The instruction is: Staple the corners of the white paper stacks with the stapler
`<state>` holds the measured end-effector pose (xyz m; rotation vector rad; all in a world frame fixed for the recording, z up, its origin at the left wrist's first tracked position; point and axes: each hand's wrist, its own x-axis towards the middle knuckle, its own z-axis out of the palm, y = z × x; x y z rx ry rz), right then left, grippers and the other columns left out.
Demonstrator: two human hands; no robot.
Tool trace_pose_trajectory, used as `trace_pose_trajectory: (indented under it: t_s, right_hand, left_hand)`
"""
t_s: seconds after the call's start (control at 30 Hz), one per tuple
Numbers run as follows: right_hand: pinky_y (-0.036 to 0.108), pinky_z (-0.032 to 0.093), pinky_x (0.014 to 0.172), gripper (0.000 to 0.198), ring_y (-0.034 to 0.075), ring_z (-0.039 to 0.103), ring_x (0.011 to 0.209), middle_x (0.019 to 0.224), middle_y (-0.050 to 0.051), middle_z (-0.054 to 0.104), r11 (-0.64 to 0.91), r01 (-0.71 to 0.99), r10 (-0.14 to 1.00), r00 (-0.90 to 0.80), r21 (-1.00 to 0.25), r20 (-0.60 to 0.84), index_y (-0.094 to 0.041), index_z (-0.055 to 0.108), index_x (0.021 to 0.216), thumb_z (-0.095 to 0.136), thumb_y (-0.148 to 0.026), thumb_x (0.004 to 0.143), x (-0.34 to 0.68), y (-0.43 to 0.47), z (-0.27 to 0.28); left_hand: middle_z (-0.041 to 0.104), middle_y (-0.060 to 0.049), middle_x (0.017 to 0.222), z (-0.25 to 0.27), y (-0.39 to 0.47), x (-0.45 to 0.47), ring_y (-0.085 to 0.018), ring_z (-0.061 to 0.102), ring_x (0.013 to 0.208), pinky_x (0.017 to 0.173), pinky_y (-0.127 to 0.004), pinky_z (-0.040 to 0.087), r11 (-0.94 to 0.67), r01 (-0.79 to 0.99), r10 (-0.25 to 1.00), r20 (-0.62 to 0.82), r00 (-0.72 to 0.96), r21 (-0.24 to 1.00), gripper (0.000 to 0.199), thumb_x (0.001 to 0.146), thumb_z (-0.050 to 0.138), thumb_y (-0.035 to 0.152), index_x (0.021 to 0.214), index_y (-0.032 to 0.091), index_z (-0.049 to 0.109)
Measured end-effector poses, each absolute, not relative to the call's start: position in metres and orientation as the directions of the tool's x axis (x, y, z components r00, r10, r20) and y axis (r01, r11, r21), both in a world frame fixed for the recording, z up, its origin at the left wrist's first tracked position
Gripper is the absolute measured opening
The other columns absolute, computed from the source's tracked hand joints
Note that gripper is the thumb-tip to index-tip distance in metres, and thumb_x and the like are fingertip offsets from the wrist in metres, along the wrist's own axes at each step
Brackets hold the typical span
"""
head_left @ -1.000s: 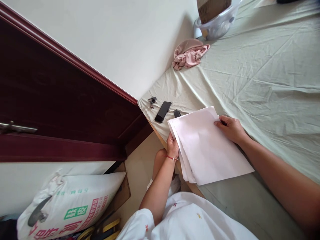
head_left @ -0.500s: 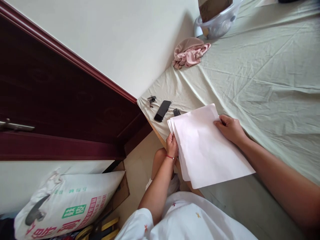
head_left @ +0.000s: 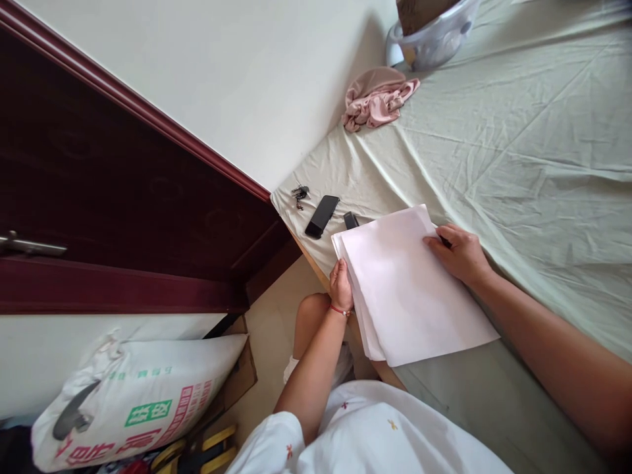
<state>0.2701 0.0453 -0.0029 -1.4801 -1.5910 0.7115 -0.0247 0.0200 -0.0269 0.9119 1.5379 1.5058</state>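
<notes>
Several white paper sheets (head_left: 412,289) lie loosely stacked between my hands, over the front edge of the cloth-covered surface. My left hand (head_left: 340,286), with a red string bracelet at the wrist, is closed on the stack's left edge, its fingers hidden underneath. At the upper right edge, my right hand (head_left: 459,253) pinches the paper between thumb and curled fingers. Just beyond the sheets is a small dark object (head_left: 350,220), partly covered by them. A black phone (head_left: 322,216) and a bunch of keys (head_left: 300,193) rest farther left.
A pale green cloth (head_left: 533,164) covers the surface. Pink fabric (head_left: 378,102) lies crumpled by the wall, near a plastic basin (head_left: 439,43) with a cardboard piece in it. Left are a dark red door (head_left: 123,178) and a white printed sack (head_left: 138,401) on the floor.
The loose left edges of the sheets sit closer together. Both hands keep their hold on the paper, and the view has shifted slightly.
</notes>
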Motion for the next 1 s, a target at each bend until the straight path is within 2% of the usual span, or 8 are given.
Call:
trace_pose_trajectory:
  t_s: [0.13, 0.27, 0.43, 0.67, 0.8, 0.9, 1.0]
  right_hand:
    - [0.035, 0.040, 0.066, 0.031, 0.019, 0.047, 0.065, 0.072, 0.002, 0.051, 0.152, 0.512, 0.981, 0.029, -0.846, 0.193, -0.026, 0.045, 0.067, 0.058, -0.042, 0.090, 0.271, 0.045, -0.003]
    - [0.036, 0.039, 0.066, 0.031, 0.020, 0.047, 0.065, 0.071, 0.002, 0.050, 0.144, 0.515, 0.982, 0.031, -0.845, 0.187, -0.026, 0.043, 0.067, 0.058, -0.042, 0.090, 0.270, 0.045, -0.003]
    - [0.036, 0.039, 0.067, 0.032, 0.020, 0.048, 0.065, 0.071, 0.003, 0.051, 0.137, 0.528, 0.984, 0.024, -0.838, 0.177, -0.026, 0.043, 0.067, 0.057, -0.043, 0.090, 0.270, 0.045, -0.003]
    - [0.035, 0.040, 0.066, 0.030, 0.019, 0.048, 0.065, 0.070, 0.003, 0.053, 0.115, 0.534, 0.987, 0.035, -0.837, 0.158, -0.026, 0.049, 0.067, 0.059, -0.043, 0.089, 0.269, 0.044, -0.002]
    - [0.036, 0.042, 0.068, 0.022, 0.020, 0.051, 0.066, 0.074, 0.003, 0.058, 0.095, 0.521, 0.980, 0.103, -0.848, 0.173, -0.026, 0.059, 0.077, 0.061, -0.045, 0.089, 0.268, 0.041, 0.000]
    - [0.037, 0.044, 0.071, 0.024, 0.020, 0.053, 0.068, 0.081, 0.005, 0.063, 0.097, 0.536, 0.963, 0.162, -0.838, 0.214, -0.025, 0.062, 0.078, 0.060, -0.046, 0.090, 0.267, 0.039, 0.003]
    - [0.037, 0.044, 0.070, 0.026, 0.020, 0.055, 0.066, 0.075, 0.004, 0.063, 0.070, 0.524, 0.966, 0.177, -0.849, 0.189, -0.026, 0.063, 0.078, 0.059, -0.048, 0.091, 0.267, 0.039, 0.002]
  left_hand:
    - [0.081, -0.006, 0.106, -0.025, 0.019, -0.020, -0.026, 0.069, 0.117, 0.107, -0.035, 0.052, 0.020, -0.046, 0.917, -0.036, -0.398, 0.999, 0.054, 0.080, 0.076, 0.070, 0.100, 0.020, 0.081]
    - [0.080, -0.007, 0.102, -0.030, 0.020, -0.023, -0.028, 0.069, 0.117, 0.107, -0.036, 0.052, 0.023, -0.049, 0.913, -0.041, -0.405, 0.999, 0.055, 0.078, 0.076, 0.072, 0.092, 0.019, 0.080]
    - [0.078, -0.008, 0.114, -0.034, 0.019, -0.027, -0.028, 0.063, 0.128, 0.115, -0.036, 0.045, 0.043, -0.033, 0.884, -0.053, -0.465, 0.999, 0.052, 0.077, 0.080, 0.068, 0.097, 0.020, 0.079]
    - [0.079, -0.007, 0.104, -0.020, 0.016, -0.017, -0.026, 0.070, 0.106, 0.099, -0.034, 0.054, 0.045, -0.041, 0.956, -0.055, -0.287, 0.998, 0.058, 0.077, 0.078, 0.072, 0.101, 0.019, 0.080]
    - [0.078, -0.006, 0.105, -0.021, 0.016, -0.017, -0.024, 0.070, 0.110, 0.103, -0.031, 0.052, 0.035, -0.037, 0.952, -0.045, -0.302, 0.999, 0.053, 0.081, 0.077, 0.069, 0.100, 0.019, 0.079]
    - [0.078, -0.007, 0.109, -0.023, 0.015, -0.018, -0.025, 0.069, 0.116, 0.106, -0.032, 0.052, 0.039, -0.048, 0.946, -0.052, -0.320, 0.998, 0.052, 0.083, 0.076, 0.067, 0.103, 0.020, 0.078]
    - [0.078, -0.008, 0.113, -0.024, 0.015, -0.018, -0.026, 0.068, 0.120, 0.106, -0.034, 0.053, 0.049, -0.058, 0.941, -0.065, -0.333, 0.997, 0.053, 0.083, 0.076, 0.067, 0.107, 0.020, 0.077]
